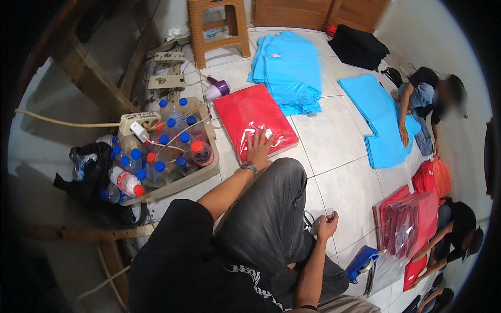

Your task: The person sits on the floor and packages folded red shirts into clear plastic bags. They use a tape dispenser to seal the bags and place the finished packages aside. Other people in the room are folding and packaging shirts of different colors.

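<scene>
My left hand (pixel 258 149), with a watch at the wrist, lies with fingers spread on the near part of a stack of red folded garments in clear plastic (pixel 250 107). The stack lies flat on the white tiled floor. My right hand (pixel 328 226) is above the floor beside my bent knee, its fingers curled; whether it holds anything small cannot be told. Past the red stack lies a pile of light blue garments (pixel 291 74). A blue tape dispenser (pixel 362 263) stands to the right of my right leg.
At left, a plastic crate (pixel 216 156) holds several bottles, with a power strip (pixel 139 120) over them. A purple hair dryer (pixel 217 90) lies beside the red stack. A brown plastic stool (pixel 199 39) stands behind. At right, people handle blue cloth (pixel 377 117) and bagged red garments (pixel 403 223).
</scene>
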`<control>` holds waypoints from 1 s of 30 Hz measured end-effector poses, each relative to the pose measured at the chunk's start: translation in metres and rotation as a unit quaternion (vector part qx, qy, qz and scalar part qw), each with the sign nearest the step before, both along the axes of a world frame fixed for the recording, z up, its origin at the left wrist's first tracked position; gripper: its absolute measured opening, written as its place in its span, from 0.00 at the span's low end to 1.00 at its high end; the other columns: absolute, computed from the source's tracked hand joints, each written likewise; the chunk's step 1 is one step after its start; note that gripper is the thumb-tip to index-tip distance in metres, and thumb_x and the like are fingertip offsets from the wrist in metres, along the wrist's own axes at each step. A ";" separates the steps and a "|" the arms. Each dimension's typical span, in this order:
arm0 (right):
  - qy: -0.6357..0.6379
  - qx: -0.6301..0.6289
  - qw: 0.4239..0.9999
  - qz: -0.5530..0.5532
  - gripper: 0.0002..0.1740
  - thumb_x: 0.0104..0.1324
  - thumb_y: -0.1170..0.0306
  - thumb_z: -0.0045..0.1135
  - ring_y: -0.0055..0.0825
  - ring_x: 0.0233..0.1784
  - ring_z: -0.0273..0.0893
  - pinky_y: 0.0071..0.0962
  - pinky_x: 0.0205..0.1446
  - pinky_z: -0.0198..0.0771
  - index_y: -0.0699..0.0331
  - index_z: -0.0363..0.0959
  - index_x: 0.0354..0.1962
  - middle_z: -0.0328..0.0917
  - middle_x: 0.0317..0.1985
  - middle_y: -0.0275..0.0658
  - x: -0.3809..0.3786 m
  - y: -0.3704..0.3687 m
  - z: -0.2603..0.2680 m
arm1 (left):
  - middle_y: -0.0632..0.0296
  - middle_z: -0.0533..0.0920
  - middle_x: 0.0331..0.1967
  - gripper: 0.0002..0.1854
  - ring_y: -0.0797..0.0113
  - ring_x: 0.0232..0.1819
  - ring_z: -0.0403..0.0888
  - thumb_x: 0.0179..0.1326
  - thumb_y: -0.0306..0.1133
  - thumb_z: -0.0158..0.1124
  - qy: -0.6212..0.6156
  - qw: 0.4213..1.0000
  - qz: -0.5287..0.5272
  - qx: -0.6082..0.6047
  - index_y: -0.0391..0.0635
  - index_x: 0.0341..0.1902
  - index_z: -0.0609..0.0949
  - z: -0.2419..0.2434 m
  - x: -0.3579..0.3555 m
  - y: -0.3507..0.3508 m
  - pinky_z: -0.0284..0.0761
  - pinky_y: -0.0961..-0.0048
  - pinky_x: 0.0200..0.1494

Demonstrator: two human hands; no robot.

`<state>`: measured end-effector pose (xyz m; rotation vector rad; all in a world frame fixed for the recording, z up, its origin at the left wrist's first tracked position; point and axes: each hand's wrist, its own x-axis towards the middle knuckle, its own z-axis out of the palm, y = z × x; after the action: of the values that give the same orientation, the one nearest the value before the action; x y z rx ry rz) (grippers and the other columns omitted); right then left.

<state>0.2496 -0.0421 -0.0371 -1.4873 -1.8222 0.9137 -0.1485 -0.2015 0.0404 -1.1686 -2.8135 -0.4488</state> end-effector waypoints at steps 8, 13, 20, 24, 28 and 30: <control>-0.012 -0.005 1.000 -0.015 0.34 0.59 0.70 0.67 0.28 0.37 0.79 0.31 0.46 0.77 0.69 0.73 0.65 0.80 0.34 0.37 -0.018 -0.003 0.009 | 0.52 0.54 0.87 0.52 0.39 0.87 0.41 0.52 0.24 0.67 0.049 0.997 0.045 -0.048 0.65 0.83 0.64 -0.017 -0.052 -0.030 0.31 0.32 0.83; -0.044 0.027 0.996 -0.079 0.31 0.61 0.69 0.63 0.37 0.37 0.84 0.39 0.43 0.79 0.62 0.75 0.64 0.84 0.33 0.41 -0.003 0.011 -0.003 | 0.48 0.65 0.81 0.41 0.42 0.84 0.55 0.56 0.37 0.73 -0.041 0.997 -0.013 -0.066 0.64 0.77 0.73 -0.036 -0.075 -0.006 0.45 0.35 0.82; -0.020 -0.096 0.993 -0.067 0.35 0.63 0.63 0.64 0.46 0.50 0.84 0.44 0.55 0.79 0.64 0.71 0.67 0.86 0.43 0.44 0.012 0.001 0.041 | 0.49 0.83 0.65 0.28 0.58 0.64 0.82 0.72 0.35 0.66 -0.478 0.853 -0.158 0.135 0.38 0.73 0.76 0.050 -0.023 0.124 0.75 0.67 0.66; 0.015 -0.158 0.986 -0.044 0.36 0.64 0.62 0.63 0.47 0.55 0.83 0.45 0.60 0.78 0.64 0.70 0.69 0.86 0.49 0.46 0.005 0.002 0.055 | 0.58 0.89 0.57 0.24 0.69 0.55 0.86 0.74 0.41 0.66 -0.496 0.813 -0.300 0.063 0.40 0.67 0.80 0.152 0.077 0.172 0.79 0.69 0.57; 0.006 -0.173 0.985 -0.024 0.35 0.65 0.60 0.60 0.50 0.64 0.80 0.47 0.68 0.74 0.65 0.70 0.68 0.82 0.58 0.54 -0.006 0.008 0.054 | 0.52 0.87 0.58 0.27 0.63 0.58 0.86 0.76 0.45 0.63 -0.499 0.779 -0.380 -0.022 0.37 0.69 0.78 0.180 0.169 0.221 0.80 0.64 0.61; 0.012 -0.152 0.987 -0.041 0.34 0.64 0.60 0.63 0.48 0.56 0.83 0.45 0.62 0.77 0.66 0.73 0.65 0.85 0.51 0.50 -0.006 0.017 0.040 | 0.52 0.86 0.59 0.28 0.64 0.58 0.85 0.76 0.47 0.63 -0.467 0.767 -0.436 -0.050 0.38 0.69 0.78 0.182 0.217 0.254 0.80 0.65 0.61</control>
<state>0.2433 -0.0253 0.0026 -1.7129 -1.6444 1.2035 0.0689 0.0527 0.2225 -2.9616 -2.6477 -1.2189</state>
